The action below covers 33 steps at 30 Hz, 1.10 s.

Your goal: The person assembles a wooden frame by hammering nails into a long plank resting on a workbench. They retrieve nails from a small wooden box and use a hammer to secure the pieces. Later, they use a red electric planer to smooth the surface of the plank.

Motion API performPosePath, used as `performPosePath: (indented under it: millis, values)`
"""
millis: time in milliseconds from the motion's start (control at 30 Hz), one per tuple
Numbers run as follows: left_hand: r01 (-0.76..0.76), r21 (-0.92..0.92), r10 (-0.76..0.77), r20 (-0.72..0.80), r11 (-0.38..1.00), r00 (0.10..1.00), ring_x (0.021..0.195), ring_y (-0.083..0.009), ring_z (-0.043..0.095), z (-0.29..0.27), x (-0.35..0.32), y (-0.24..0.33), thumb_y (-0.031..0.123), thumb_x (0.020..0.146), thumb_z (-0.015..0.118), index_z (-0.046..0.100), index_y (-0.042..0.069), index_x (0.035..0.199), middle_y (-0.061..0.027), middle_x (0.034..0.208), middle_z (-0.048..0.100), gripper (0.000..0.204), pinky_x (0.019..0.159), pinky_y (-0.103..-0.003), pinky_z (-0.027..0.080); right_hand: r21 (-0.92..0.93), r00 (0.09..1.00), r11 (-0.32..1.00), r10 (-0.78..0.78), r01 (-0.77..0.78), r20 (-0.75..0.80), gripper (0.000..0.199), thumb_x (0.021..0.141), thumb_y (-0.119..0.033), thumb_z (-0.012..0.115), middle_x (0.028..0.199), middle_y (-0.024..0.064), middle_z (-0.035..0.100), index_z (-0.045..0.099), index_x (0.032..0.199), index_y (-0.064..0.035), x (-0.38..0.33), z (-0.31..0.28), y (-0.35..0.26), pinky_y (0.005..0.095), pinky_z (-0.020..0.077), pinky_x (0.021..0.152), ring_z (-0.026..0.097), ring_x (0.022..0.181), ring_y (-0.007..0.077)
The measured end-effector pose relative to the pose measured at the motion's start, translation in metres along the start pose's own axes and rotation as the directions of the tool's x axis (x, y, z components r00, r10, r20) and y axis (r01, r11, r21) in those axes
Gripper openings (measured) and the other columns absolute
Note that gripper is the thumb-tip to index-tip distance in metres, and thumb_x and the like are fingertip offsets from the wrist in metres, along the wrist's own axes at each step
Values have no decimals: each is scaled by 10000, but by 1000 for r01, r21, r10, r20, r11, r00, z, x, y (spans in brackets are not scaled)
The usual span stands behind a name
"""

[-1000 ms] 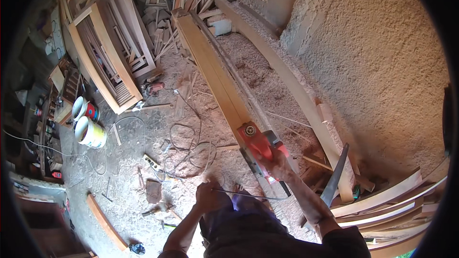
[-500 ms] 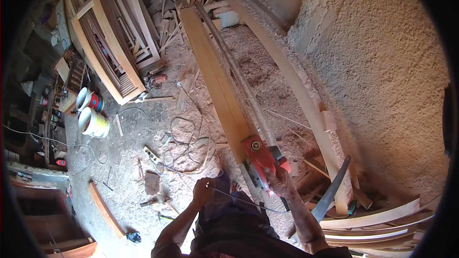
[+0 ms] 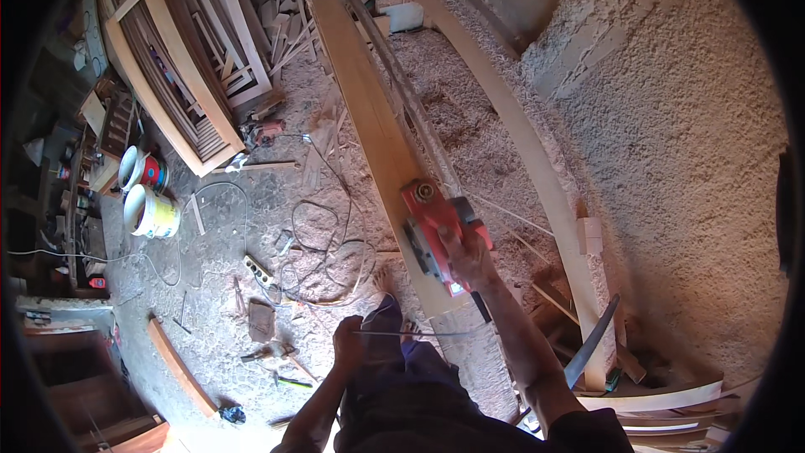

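A red electric hand planer [image 3: 436, 218] rests on a long wooden board [image 3: 369, 122], near the board's closer end. My right hand [image 3: 470, 256] is wrapped round the planer's rear handle. My left hand [image 3: 348, 342], closed in a fist to the left of the board, grips a power cord [image 3: 419, 334]. That cord runs rightward across my legs toward the planer's back. The planer's underside is hidden against the wood.
Left of the board, cables and a power strip [image 3: 258, 270] lie on the shaving-strewn floor. Two buckets [image 3: 153, 211] stand farther left, below wooden frames [image 3: 168, 59]. A handsaw [image 3: 591, 344] leans at right by a long curved plank [image 3: 537, 143]. My bare foot [image 3: 383, 279] is beside the board.
The planer and my right hand have moved forward along the board, away from me. My left hand still grips the cord, which now stretches straighter. The view has shifted slightly.
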<state>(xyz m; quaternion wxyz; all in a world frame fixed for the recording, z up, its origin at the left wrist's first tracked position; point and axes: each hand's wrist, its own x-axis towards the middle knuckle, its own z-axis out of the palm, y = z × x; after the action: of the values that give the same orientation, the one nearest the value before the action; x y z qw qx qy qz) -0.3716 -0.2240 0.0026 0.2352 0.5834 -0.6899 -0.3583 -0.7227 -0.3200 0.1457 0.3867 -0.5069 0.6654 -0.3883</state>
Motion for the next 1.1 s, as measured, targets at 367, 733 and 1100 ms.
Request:
performPosePath:
  millis: [367,733,1100]
  values:
    - [430,-422,-526,-139,798,839,1022,-230,517,-11,72,-6,627,978,439,456,84,1377,-82,1196,532,674,783,-394,464,243,961,930,262,-276,89,657,882,-666,573,620,95,564,594,958,-14,129,4,-45,329,425,370,573,473,188]
    - [499,-261,-487,115,826,866,967,-357,613,38,-19,5,459,1043,397,471,-66,1300,-254,1064,633,589,830,-417,479,-271,991,956,-88,113,102,476,1025,-279,475,1059,287,617,315,1462,-182,-200,-25,39,405,479,446,643,612,361]
    - [563,-758,-305,479,329,823,1045,-218,629,55,38,81,470,1048,337,313,150,1506,-86,1471,465,559,892,-380,502,26,995,997,-67,69,-78,413,973,-426,550,680,199,578,584,1133,-46,82,10,-22,409,411,403,604,569,333]
